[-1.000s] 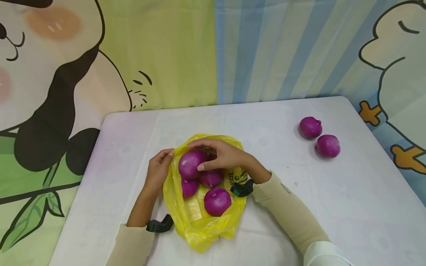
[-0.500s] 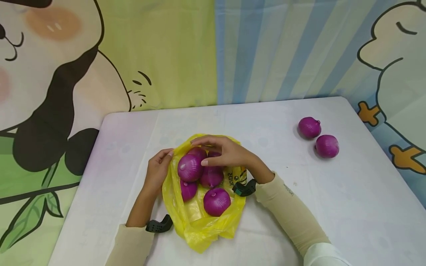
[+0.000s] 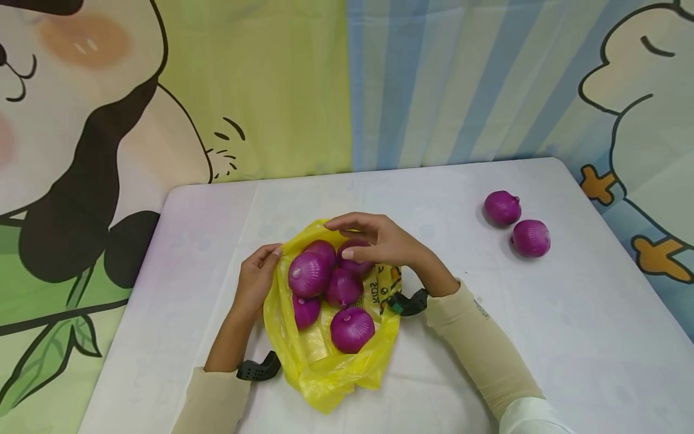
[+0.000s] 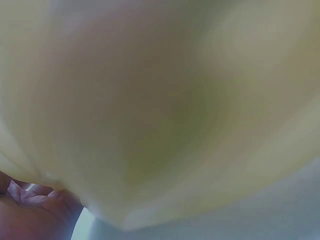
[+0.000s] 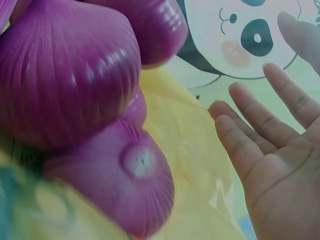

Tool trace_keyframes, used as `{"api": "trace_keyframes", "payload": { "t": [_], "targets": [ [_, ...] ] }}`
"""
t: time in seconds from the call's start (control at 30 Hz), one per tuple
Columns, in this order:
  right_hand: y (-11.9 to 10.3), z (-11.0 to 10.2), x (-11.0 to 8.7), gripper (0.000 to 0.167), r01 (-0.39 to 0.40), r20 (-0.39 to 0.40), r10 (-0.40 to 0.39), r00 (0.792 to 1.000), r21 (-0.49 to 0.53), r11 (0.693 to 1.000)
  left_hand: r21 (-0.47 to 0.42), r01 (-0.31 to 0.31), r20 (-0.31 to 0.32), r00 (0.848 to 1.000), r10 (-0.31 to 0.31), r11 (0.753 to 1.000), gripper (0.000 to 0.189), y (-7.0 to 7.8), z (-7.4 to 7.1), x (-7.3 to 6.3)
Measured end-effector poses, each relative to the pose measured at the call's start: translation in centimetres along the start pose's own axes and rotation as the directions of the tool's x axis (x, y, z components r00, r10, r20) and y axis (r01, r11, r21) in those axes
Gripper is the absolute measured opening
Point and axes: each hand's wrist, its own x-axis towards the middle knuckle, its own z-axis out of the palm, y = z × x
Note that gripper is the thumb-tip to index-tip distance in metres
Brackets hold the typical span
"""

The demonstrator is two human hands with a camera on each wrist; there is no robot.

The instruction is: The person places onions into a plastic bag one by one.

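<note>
A yellow plastic bag (image 3: pixel 320 386) lies spread with its mouth wide, holding several purple onions (image 3: pixel 309 274). At the bag's left rim, my left hand (image 3: pixel 255 280) pinches the plastic between thumb and fingers. My right hand (image 3: pixel 390 241) hovers over the far right of the bag, its fingers partly hiding the onion (image 3: pixel 355 265) below. In the right wrist view, the right hand (image 5: pixel 280 155) has extended, spread fingers and holds nothing; the onions (image 5: pixel 70 75) there stand apart from it. Blurred plastic of the bag (image 4: pixel 165 125) fills most of the left wrist view.
Two more onions, one farther back (image 3: pixel 502 208) and one nearer (image 3: pixel 531 238), lie at the back right of the white-covered table (image 3: pixel 461 325). A cartoon-printed curtain (image 3: pixel 282 90) hangs behind the table. Each wrist wears a black camera.
My right hand has drawn back to the right, away from the left onion it was touching, uncovering more of the onions. My left hand stays on the bag's rim.
</note>
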Motion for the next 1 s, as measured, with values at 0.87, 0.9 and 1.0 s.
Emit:
{"api": "trace_keyframes", "payload": {
  "t": [0.87, 0.9, 1.0],
  "targets": [
    [-0.6, -3.5, -4.9, 0.045, -0.070, -0.117, 0.060, 0.991, -0.082, 0.994, -0.005, -0.012, -0.002, 1.000, 0.012, 1.000, 0.040, 0.0, -0.1, 0.0],
    [-0.6, -3.7, -5.1, 0.045, -0.070, -0.122, 0.059, 0.991, -0.085, 0.994, -0.009, -0.012, -0.001, 1.000, 0.012, 1.000, 0.040, 0.0, -0.1, 0.0],
    [-0.7, -4.1, -5.7, 0.045, -0.078, -0.136, 0.063, 0.989, -0.104, 0.992, -0.014, -0.008, -0.002, 1.000, 0.008, 1.000, 0.040, -0.1, 0.0, 0.0]
  ]
}}
